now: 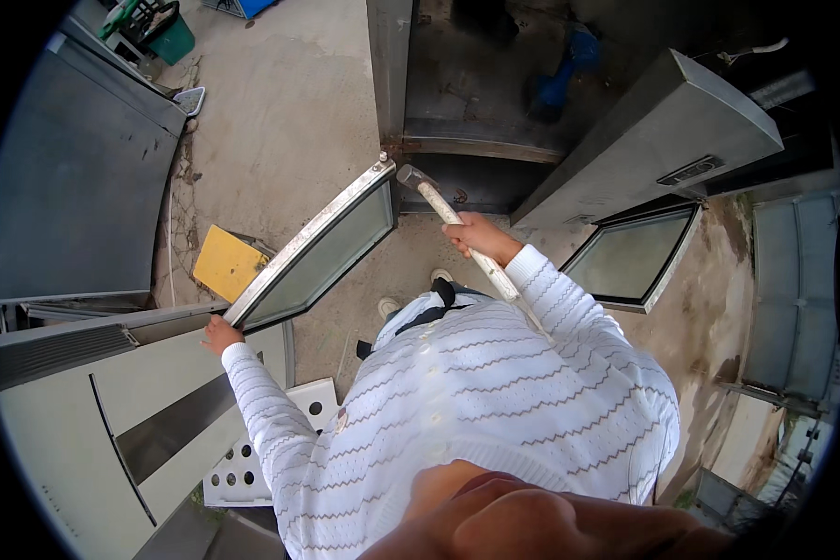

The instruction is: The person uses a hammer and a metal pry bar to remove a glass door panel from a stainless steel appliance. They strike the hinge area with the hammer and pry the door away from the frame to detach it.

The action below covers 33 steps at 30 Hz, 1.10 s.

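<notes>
My right hand (483, 237) is wrapped round the pale, worn handle of a hammer (491, 271). Its dark metal head points away from me, close to the upper corner of an open glass door (322, 247). That door has a silver metal frame and stands out from a dark metal cabinet (481, 182). At the door's near left end, my left hand (221, 334) grips the frame's corner. The lower part of the hammer handle runs back in front of my white striped sleeve.
A second glass-paned door (633, 254) stands open on the right, beside a tall grey metal panel (653, 140). Behind the held door is a yellow board (229, 264). White cabinets (75, 411) stand at the lower left, near a white panel with round holes (243, 476).
</notes>
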Available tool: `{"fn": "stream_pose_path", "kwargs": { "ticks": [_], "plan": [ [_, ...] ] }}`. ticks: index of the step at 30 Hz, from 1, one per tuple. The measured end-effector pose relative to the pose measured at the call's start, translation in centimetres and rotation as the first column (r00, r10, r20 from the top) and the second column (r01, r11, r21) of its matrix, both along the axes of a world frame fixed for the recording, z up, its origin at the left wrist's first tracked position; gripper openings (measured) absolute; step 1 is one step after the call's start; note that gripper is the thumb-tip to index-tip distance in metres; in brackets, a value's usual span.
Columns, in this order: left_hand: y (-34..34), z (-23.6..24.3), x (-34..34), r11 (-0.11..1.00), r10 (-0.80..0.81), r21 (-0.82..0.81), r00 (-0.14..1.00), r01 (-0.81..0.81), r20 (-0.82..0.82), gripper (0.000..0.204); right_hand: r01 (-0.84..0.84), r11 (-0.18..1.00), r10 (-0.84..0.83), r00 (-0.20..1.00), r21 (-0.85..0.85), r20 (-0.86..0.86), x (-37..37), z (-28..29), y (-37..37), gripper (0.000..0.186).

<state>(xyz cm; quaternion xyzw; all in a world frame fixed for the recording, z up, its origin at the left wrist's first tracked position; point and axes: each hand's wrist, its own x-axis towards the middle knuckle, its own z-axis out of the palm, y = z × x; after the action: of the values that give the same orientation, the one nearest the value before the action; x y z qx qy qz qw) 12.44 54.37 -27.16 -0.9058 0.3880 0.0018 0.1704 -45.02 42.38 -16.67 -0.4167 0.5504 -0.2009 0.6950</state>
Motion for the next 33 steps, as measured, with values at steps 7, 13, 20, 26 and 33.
{"fn": "stream_pose_path", "kwargs": {
  "ticks": [7, 13, 20, 26, 33],
  "plan": [
    [-0.5, -0.4, -0.1, 1.000, -0.007, -0.003, 1.000, 0.007, 0.023, 0.070, 0.278, 0.939, -0.313, 0.936, -0.204, -0.163, -5.6, 3.7, -3.5, 0.022],
    [0.3, -0.2, -0.2, 0.999, 0.035, -0.006, 0.999, -0.035, -0.008, 0.070, 0.163, 0.981, -0.178, 0.972, -0.107, -0.150, -8.0, 6.3, -3.8, 0.023],
    [-0.4, 0.7, -0.8, 0.997, 0.066, 0.028, 0.997, -0.065, -0.048, 0.074, 0.256, 0.962, -0.265, 0.958, -0.091, -0.109, -6.7, 5.5, -2.6, 0.017],
    [0.1, 0.3, -0.8, 0.996, 0.086, 0.029, 0.996, -0.085, -0.037, 0.073, 0.298, 0.872, -0.374, 0.917, 0.387, 0.137, -8.6, -4.0, -1.3, 0.015],
    [-0.1, 0.0, 0.0, 0.992, 0.107, 0.074, 0.994, -0.105, -0.023, 0.074, 0.218, 0.955, -0.250, 0.957, 0.202, 0.146, -3.4, -5.8, -4.9, 0.013]
  ]
}}
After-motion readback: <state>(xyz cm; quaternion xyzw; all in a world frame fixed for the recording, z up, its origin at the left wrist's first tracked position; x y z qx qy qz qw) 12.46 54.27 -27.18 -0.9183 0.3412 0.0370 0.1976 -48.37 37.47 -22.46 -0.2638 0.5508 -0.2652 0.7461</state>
